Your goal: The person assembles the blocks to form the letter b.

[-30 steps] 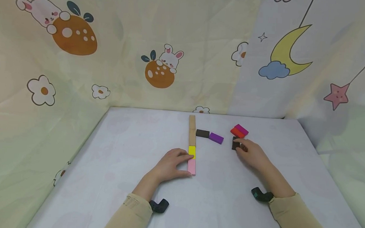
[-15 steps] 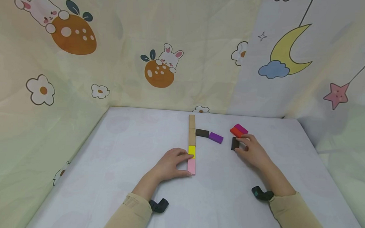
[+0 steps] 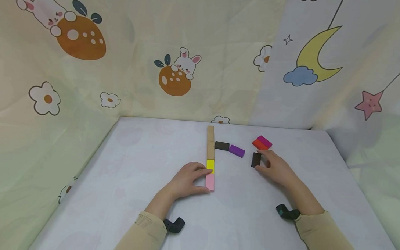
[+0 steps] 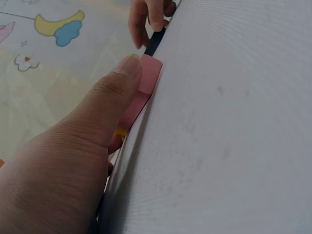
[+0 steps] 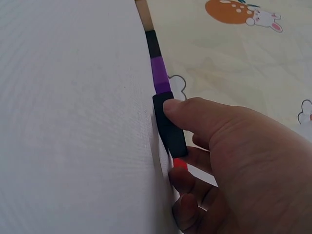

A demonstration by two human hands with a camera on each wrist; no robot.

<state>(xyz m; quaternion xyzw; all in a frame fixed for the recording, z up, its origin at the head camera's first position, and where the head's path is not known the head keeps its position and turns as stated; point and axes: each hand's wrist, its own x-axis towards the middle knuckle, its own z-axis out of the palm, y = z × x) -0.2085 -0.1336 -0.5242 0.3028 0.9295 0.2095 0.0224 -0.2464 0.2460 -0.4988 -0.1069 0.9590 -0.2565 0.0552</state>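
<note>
Now the right hand (image 3: 275,168) pinches a dark block (image 3: 256,160) on the right part of the white table (image 3: 135,167). Its thumb is at the near end and a finger is at the far end. It is hard to tell if the block touches the cloth. Just past it, on the far side, a red block (image 3: 260,144) and a magenta block (image 3: 264,140) lie side by side. Off to the left, a purple block (image 3: 237,151) lies a bit turned, right by the other dark block (image 3: 222,146).

A line of blocks runs from near to far: pink block (image 3: 209,183), yellow block (image 3: 210,164), then two tan blocks (image 3: 211,150). The left hand (image 3: 185,179) holds the near part, thumb at the pink block's near end, a finger by the yellow block.

The blocks look light and hard, maybe wood, so they should not bend or break. Smooth sides may slip a little. The two short ends look like a good place to hold the dark block. A soft squeeze should do; a hard one could make it twist.
</note>
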